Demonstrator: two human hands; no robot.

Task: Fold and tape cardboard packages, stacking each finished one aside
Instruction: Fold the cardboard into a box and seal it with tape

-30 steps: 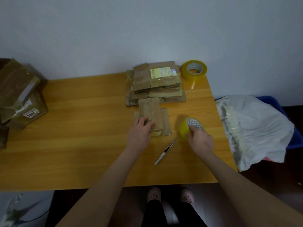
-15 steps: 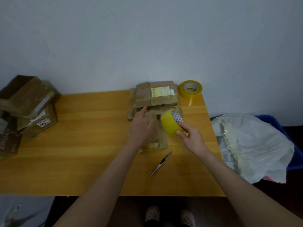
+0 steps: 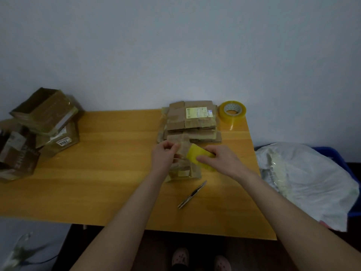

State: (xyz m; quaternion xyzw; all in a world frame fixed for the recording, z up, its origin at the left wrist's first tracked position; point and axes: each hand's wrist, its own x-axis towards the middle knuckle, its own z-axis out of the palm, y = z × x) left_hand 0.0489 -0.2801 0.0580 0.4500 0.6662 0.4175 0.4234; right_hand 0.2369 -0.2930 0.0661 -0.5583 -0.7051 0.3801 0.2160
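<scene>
A flat cardboard piece (image 3: pixel 183 169) lies on the wooden table (image 3: pixel 107 173) in front of a stack of flat cardboard (image 3: pixel 192 122). My right hand (image 3: pixel 222 159) grips a yellow tape roll (image 3: pixel 197 156) just above the piece. My left hand (image 3: pixel 164 155) has its fingers curled at the left edge of the roll, over the cardboard; the fingertips seem to pinch the tape end, though the blur hides it. Taped finished boxes (image 3: pixel 45 122) are piled at the table's far left.
A second tape roll (image 3: pixel 232 111) stands at the back right corner. A utility knife (image 3: pixel 192 194) lies near the front of the table. A white plastic bag (image 3: pixel 306 178) drapes over a blue bin right of the table.
My right hand carried the yellow roll from the table up and left over the cardboard piece. My left hand lifted off the cardboard and came to the roll. The camera tilted up.
</scene>
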